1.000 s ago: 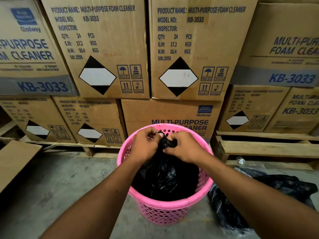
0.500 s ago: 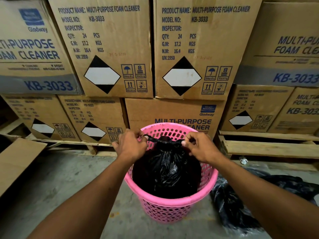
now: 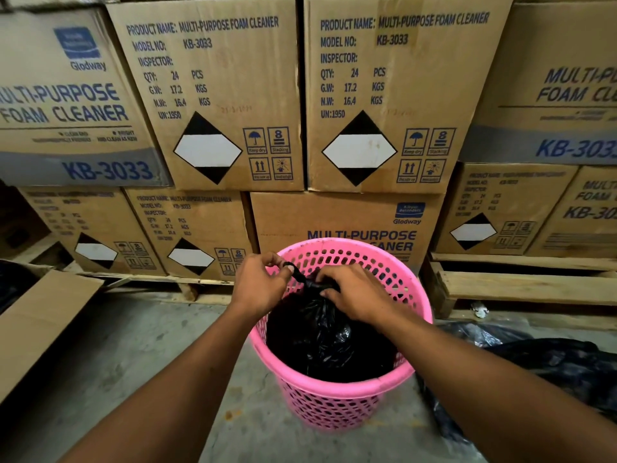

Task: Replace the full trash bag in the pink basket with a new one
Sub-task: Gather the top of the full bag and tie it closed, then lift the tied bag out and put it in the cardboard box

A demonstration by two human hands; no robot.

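A pink perforated basket [image 3: 337,401] stands on the concrete floor in front of stacked cartons. Inside it sits a full black trash bag [image 3: 329,342], its top gathered into a twisted neck. My left hand [image 3: 258,289] pinches a thin black end of the bag's neck over the basket's left rim. My right hand [image 3: 355,294] grips the gathered neck just to the right of it, over the middle of the basket. The knot itself is mostly hidden by my fingers.
Another black plastic bag [image 3: 547,365] lies crumpled on the floor right of the basket. Stacked cardboard cartons [image 3: 213,95] on wooden pallets [image 3: 521,287] form a wall behind. A flat cardboard sheet [image 3: 43,325] lies at the left.
Half a second ago my hands pulled the bag's ends apart. They have now come back together over the neck, as they were a second ago.
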